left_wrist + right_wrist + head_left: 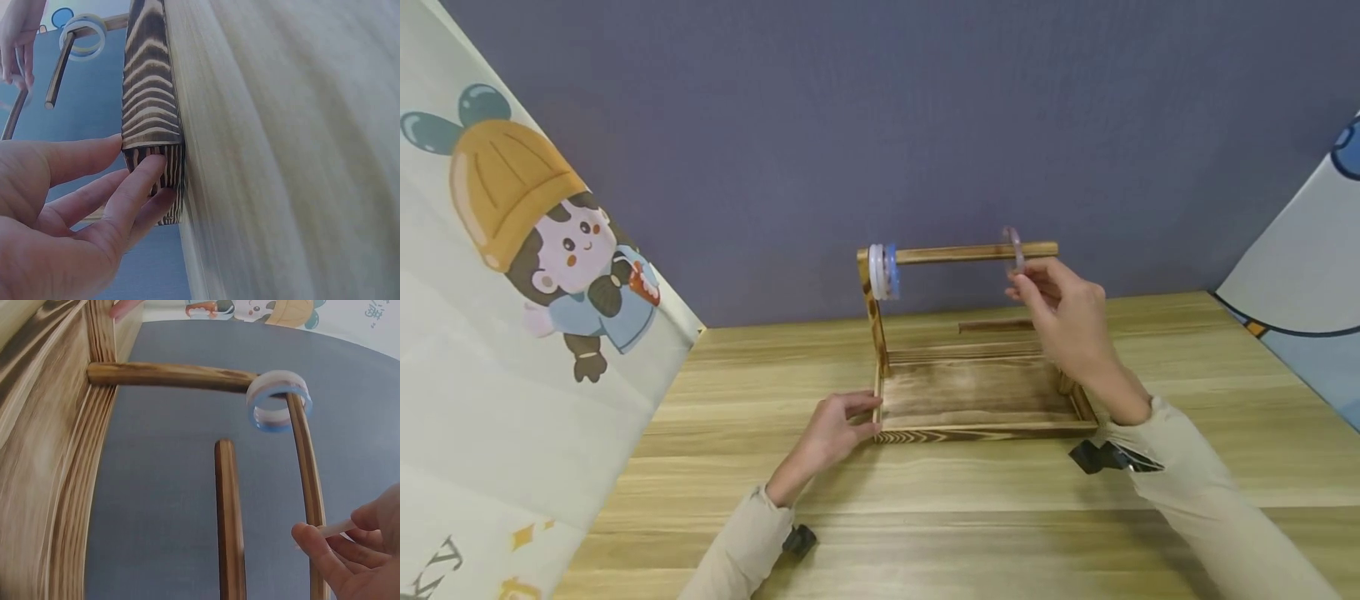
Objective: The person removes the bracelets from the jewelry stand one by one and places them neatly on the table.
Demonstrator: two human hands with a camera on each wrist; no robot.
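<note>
A wooden rack (pixel 981 435) has a shallow tray base, a left post (pixel 873 321) and an upper rod (pixel 955 254). White bangles (pixel 876 272) and a blue bangle (pixel 892 272) hang around the rod at its left end. Near the rod's right end, my right hand (pixel 1071 312) pinches a translucent purplish bangle (pixel 1015 246) between thumb and fingers. This bangle overlaps the rod in the head view. At the base's left front corner, my left hand (pixel 835 429) rests its thumb and fingertips (pixel 156 165) against the wood, fingers fairly straight.
A shorter, lower rod (pixel 996 327) extends behind the tray, its free end pointing left. The rack stands on a wood-grain table (pixel 962 508) before a grey-blue wall panel (pixel 775 150). Printed white sheets (pixel 490 350) border the left and right sides.
</note>
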